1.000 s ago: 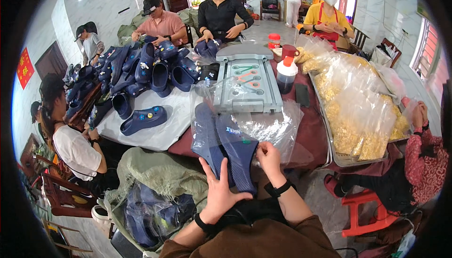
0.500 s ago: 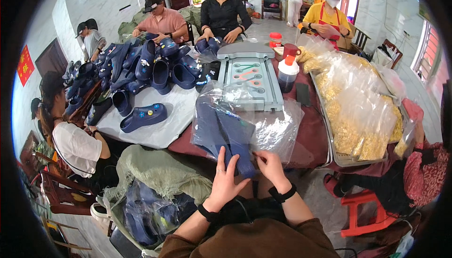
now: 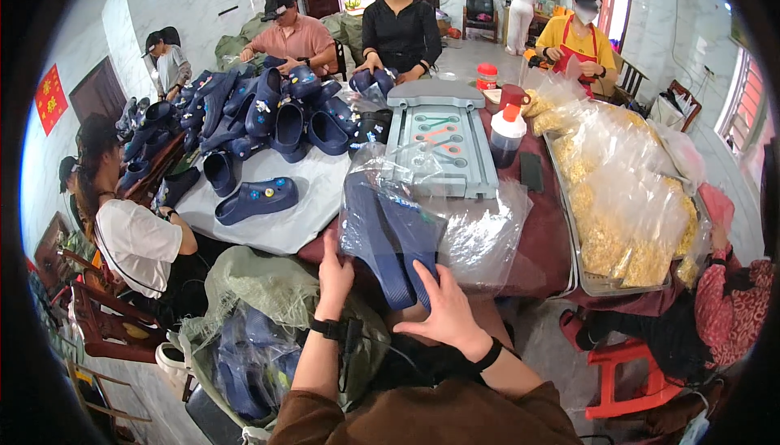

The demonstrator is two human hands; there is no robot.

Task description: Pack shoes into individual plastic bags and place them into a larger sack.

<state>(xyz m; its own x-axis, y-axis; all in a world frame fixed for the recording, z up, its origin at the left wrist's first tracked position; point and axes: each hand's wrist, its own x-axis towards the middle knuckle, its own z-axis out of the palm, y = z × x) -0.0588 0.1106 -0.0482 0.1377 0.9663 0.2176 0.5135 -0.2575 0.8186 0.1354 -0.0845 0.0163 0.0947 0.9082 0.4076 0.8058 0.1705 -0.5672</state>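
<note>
A pair of navy clogs lies in a clear plastic bag at the table's front edge, soles toward me. My left hand is closed at the bag's left edge, apparently pinching the plastic; the fingertips are partly hidden. My right hand rests against the heel end of the right clog, fingers stretched and thumb spread apart. Just right of the pair lies more clear plastic bagging. A grey plastic case or folding stand stands right behind the bag.
Loose navy clogs are heaped on the left. A metal tray of bags filled with yellow pieces stands right, by a squeeze bottle and dark phone-like slab. Below left, a woven sack holds bagged clogs. Several people work around.
My left hand has moved from the clogs to the bag's left edge. My right hand has gone from pinching the bag's right side to lying spread on the clog.
</note>
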